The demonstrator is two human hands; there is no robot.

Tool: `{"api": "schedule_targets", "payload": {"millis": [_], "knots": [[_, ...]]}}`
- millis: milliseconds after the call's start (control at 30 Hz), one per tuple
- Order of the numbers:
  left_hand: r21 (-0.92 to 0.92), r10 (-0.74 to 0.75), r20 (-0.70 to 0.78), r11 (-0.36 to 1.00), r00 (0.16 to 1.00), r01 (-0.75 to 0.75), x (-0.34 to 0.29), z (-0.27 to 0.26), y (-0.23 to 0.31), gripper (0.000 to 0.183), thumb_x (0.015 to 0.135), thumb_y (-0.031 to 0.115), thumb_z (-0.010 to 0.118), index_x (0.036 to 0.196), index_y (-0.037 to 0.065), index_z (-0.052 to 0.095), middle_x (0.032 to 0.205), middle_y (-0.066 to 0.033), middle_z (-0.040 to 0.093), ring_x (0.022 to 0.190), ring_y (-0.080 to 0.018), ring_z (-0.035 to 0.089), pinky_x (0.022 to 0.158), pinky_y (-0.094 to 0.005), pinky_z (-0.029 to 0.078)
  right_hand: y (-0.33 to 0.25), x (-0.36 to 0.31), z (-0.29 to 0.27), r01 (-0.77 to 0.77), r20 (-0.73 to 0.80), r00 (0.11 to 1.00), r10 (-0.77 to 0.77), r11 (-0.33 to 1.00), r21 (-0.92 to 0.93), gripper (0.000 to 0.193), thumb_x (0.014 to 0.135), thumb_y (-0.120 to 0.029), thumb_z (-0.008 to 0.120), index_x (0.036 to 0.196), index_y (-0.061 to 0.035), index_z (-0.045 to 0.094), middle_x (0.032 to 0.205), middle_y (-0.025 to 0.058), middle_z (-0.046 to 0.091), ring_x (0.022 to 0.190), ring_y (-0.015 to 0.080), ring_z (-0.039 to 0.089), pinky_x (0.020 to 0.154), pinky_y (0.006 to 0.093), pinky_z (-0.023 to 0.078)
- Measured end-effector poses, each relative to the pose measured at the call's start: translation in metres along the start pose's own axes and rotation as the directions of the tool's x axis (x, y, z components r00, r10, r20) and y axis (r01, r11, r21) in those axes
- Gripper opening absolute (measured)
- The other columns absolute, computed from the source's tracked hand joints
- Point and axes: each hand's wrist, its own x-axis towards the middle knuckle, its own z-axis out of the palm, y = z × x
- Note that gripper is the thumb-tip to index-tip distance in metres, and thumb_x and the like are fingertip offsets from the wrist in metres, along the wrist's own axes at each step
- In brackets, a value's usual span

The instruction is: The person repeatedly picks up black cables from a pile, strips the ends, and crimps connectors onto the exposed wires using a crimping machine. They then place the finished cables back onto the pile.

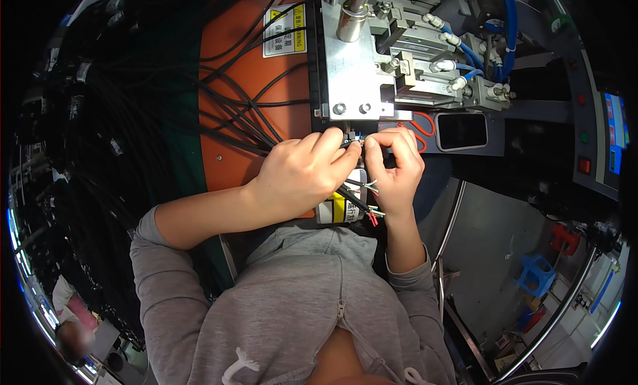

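My left hand (pixel 302 169) reaches in from the left, its thumb and fingers pinched together at the front of a machine. Opposite it, my right hand (pixel 399 176) is closed too, thumb against forefinger, at thin coloured wires (pixel 361 140) between the two hands. Fingers cover most of the small dark part there, and the cable in my left hand is largely hidden. Just below the fingers, black cable ends (pixel 359 201) stick out with red, green and white wires (pixel 375 216) bared. Beneath them is a white and yellow label (pixel 340 210).
Many black cables (pixel 246 106) cross the orange surface (pixel 222 169) from the left. Ahead stands a metal plate (pixel 349 73), with air cylinders (pixel 425 79) and blue hoses (pixel 508 26) to its right. A phone (pixel 462 131) lies beside a red cord (pixel 426 124). A control panel (pixel 583 136) stands far right.
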Motion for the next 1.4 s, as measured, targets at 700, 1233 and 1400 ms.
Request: {"api": "schedule_targets", "payload": {"millis": [700, 1233, 1400], "knots": [[0.058, -0.023, 0.038, 0.998, 0.999, 0.02, 0.003, -0.008, 0.003, 0.03, 0.07, 0.001, 0.067, 0.099, 0.007, 0.07, 0.067, -0.0019, 0.041, 0.056, -0.0107, 0.051, 0.044, -0.024, 0.043, 0.005, 0.006, 0.0, 0.047, 0.013, 0.999, -0.046, 0.991, -0.123, 0.007, 0.074, 0.0, 0.065, 0.073, -0.0024, 0.059, 0.072, 0.008, 0.055, 0.068, 0.023, 0.05, 0.062, 0.0335, 0.041], [-0.202, 0.062, -0.091, 0.976, 0.994, -0.079, -0.003, -0.013, -0.009, 0.045, 0.067, 0.019, 0.072, 0.104, -0.006, 0.064, 0.07, -0.0051, 0.05, 0.055, -0.014, 0.053, 0.046, -0.0258, 0.043, -0.018, -0.004, -0.016, -0.252, 0.073, 0.967, 0.246, 0.86, 0.443, 0.013, 0.072, 0.003, 0.074, 0.082, 0.0028, 0.065, 0.083, 0.0087, 0.063, 0.075, 0.0142, 0.058, 0.067, 0.0247, 0.045], [-0.26, 0.032, -0.124, 0.964, 0.992, -0.064, -0.004, -0.012, -0.007, 0.041, 0.065, 0.007, 0.071, 0.104, -0.003, 0.066, 0.07, -0.0047, 0.052, 0.056, -0.0126, 0.054, 0.045, -0.0239, 0.043, -0.019, -0.005, -0.015, -0.341, 0.094, 0.932, 0.35, 0.759, 0.555, 0.014, 0.072, 0.003, 0.075, 0.081, 0.0028, 0.065, 0.081, 0.0074, 0.063, 0.073, 0.0117, 0.057, 0.065, 0.0225, 0.044]]}}
